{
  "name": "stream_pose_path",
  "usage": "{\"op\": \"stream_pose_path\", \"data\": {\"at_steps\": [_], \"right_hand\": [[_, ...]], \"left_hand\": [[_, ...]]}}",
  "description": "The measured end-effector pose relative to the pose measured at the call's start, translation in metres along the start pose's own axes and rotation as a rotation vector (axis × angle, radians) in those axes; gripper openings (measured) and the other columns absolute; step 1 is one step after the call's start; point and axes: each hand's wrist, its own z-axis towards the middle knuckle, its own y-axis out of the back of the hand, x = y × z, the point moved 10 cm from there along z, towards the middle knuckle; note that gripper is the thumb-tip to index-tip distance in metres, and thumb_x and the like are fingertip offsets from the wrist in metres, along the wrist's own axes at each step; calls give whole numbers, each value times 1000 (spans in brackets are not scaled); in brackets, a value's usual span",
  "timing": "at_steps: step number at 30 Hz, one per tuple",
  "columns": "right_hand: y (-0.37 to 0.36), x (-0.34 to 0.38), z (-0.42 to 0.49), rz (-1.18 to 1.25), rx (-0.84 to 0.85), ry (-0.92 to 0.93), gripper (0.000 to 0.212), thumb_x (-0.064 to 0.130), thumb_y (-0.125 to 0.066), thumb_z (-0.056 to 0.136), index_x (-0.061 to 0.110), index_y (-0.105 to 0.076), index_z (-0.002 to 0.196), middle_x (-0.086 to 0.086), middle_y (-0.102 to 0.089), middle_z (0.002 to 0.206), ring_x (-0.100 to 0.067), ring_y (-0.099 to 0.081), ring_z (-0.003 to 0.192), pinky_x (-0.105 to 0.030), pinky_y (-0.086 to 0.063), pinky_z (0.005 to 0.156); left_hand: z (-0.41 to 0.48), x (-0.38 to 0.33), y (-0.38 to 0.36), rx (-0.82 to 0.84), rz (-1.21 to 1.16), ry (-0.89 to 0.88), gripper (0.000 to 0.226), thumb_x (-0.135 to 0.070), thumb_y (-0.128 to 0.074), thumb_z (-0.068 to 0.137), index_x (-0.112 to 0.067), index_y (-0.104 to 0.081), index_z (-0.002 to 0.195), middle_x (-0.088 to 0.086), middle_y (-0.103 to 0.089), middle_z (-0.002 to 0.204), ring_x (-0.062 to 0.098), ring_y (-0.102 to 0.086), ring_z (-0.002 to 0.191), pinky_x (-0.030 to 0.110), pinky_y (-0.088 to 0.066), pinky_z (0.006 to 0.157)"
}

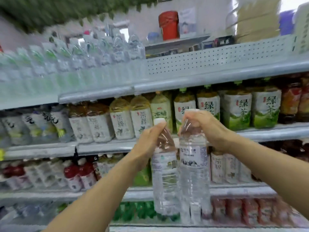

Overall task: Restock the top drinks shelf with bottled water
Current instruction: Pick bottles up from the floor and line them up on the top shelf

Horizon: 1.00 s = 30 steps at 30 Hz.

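Observation:
My left hand [148, 141] grips the neck of a clear water bottle [164, 178] with a white cap, held upright in front of the shelves. Beside it my right hand [205, 128] grips the neck of a second, slightly larger water bottle [194, 181] with a white and blue label. The two bottles touch side by side. Above them runs the top shelf [200, 77], with a perforated grey front rail. Several water bottles [93, 54] stand in rows on its left half. Its right half behind the rail shows no bottles.
Below the top shelf, tea bottles [237, 108] with green and white labels fill the second shelf. Lower shelves hold red-capped drinks [78, 173] and red cans [242, 210]. A red container [168, 25] and boxes sit on a ledge above. The view is blurred.

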Motion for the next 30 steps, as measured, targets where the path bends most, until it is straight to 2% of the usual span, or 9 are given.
{"op": "stream_pose_path", "data": {"at_steps": [3, 6, 9, 13, 15, 18, 22, 26, 30], "right_hand": [[-5, 43, 39, 5, -58, 60, 33, 33, -45, 100, 8, -57, 83, -24, -69, 85, -30, -65, 73, -34, -52, 68], [0, 91, 77, -7, -139, 124, 36, 36, -46, 100, 10, -57, 78, -16, -68, 76, -24, -64, 70, -32, -51, 68], [11, 142, 115, 0, -199, 225, 29, 34, -48, 99, 12, -54, 82, -19, -62, 84, -25, -62, 74, -31, -51, 69], [32, 196, 163, 11, -279, 326, 29, 34, -52, 97, 11, -57, 80, -11, -63, 77, -20, -64, 65, -25, -53, 56], [41, 219, 184, -7, -306, 389, 29, 34, -54, 97, 10, -57, 80, -7, -61, 75, -17, -64, 63, -27, -54, 58], [52, 246, 214, -89, -330, 495, 27, 29, -52, 97, 11, -55, 76, -4, -58, 70, -17, -59, 65, -31, -53, 63], [57, 255, 252, -214, -339, 568, 28, 29, -51, 95, 14, -53, 73, -8, -58, 74, -23, -56, 71, -36, -49, 72], [55, 236, 292, -325, -296, 533, 30, 30, -48, 96, 12, -53, 72, -13, -62, 79, -28, -59, 73, -37, -52, 75], [52, 203, 325, -344, -246, 444, 34, 33, -50, 96, 3, -62, 86, -23, -70, 95, -38, -68, 85, -44, -55, 83]], "left_hand": [[26, -32, 38, -10, 24, -64, 48, -41, -39, 103, -11, -66, 77, -3, -70, 66, 7, -62, 61, 22, -45, 62], [53, -58, 75, -51, 22, -53, 46, -43, -42, 101, -11, -66, 78, 0, -73, 70, 9, -68, 64, 28, -41, 69], [78, -83, 96, -47, -5, -100, 47, -44, -44, 100, -13, -66, 71, 6, -74, 76, 20, -72, 76, 37, -44, 82], [112, -111, 117, -107, -45, -167, 45, -44, -49, 98, -10, -67, 73, 12, -75, 79, 26, -72, 76, 45, -49, 95], [131, -124, 122, -125, -72, -186, 46, -44, -51, 98, -9, -67, 73, 16, -74, 83, 27, -71, 75, 44, -51, 92], [156, -138, 125, -146, -75, -192, 47, -43, -46, 100, -10, -65, 73, 11, -74, 79, 24, -70, 76, 31, -51, 73], [186, -144, 122, -151, -88, -202, 49, -43, -42, 102, -11, -64, 72, 8, -73, 78, 28, -69, 85, 29, -44, 67], [211, -143, 124, -162, -153, -224, 49, -42, -43, 102, -11, -64, 70, 8, -73, 75, 26, -68, 79, 30, -50, 75], [224, -132, 127, -172, -181, -196, 49, -43, -44, 101, -10, -63, 71, 9, -72, 74, 23, -68, 73, 22, -52, 60]]}}
